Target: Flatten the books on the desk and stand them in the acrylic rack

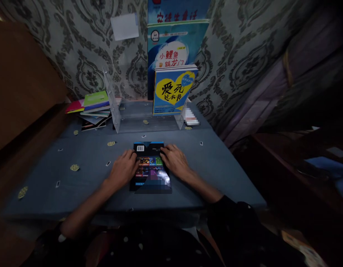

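A dark book (149, 183) lies on the cloth-covered table in front of me, its back cover up, with a barcode near the top and rows of small coloured pictures. My left hand (124, 165) grips its left edge with bent fingers. On the opposite edge, my right hand (174, 159) holds the book the same way, fingertips near the upper right corner. Light glares off the lower right of the cover. The undersides of both hands are hidden.
Behind the book stands a clear acrylic rack (113, 105) holding a blue and yellow book (171, 92), with taller picture books (174, 40) behind. A loose stack of books (95, 107) sits at the back left. A curtain (257, 81) hangs on the right.
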`<state>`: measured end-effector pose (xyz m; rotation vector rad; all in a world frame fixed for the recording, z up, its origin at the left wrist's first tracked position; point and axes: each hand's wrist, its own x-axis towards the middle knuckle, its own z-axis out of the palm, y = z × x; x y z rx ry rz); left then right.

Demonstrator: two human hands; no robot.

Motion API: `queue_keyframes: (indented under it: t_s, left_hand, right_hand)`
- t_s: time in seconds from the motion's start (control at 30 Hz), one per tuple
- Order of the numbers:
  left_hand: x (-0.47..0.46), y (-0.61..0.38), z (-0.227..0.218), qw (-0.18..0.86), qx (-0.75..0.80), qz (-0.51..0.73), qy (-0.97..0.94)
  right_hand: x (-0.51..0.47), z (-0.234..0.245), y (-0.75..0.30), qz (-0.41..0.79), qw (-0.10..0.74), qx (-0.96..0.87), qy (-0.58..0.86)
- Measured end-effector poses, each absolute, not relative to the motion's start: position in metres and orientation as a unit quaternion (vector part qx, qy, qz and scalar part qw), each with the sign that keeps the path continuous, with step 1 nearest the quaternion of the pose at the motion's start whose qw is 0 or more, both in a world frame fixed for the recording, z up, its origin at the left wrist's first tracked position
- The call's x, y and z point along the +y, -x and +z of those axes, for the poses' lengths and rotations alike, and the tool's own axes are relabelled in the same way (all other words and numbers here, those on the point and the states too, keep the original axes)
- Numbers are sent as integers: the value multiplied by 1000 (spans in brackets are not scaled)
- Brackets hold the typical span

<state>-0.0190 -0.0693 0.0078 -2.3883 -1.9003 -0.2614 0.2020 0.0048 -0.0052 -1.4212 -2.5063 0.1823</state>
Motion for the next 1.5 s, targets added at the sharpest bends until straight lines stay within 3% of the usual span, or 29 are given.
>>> queue_keyframes:
  t_s: [0.33, 0.73, 1.5]
  left_hand:
    - [-42, 30, -34, 35, -594, -128, 793]
    - [-30, 24, -15, 64, -585, -117, 800]
    - [-21, 8, -24, 75, -549, -142, 820]
  right_hand:
    - [8, -39, -183, 89, 189, -854, 476]
    - [8, -49, -183, 98, 214, -850, 471]
    - [9, -44, -184, 103, 206, -857, 461]
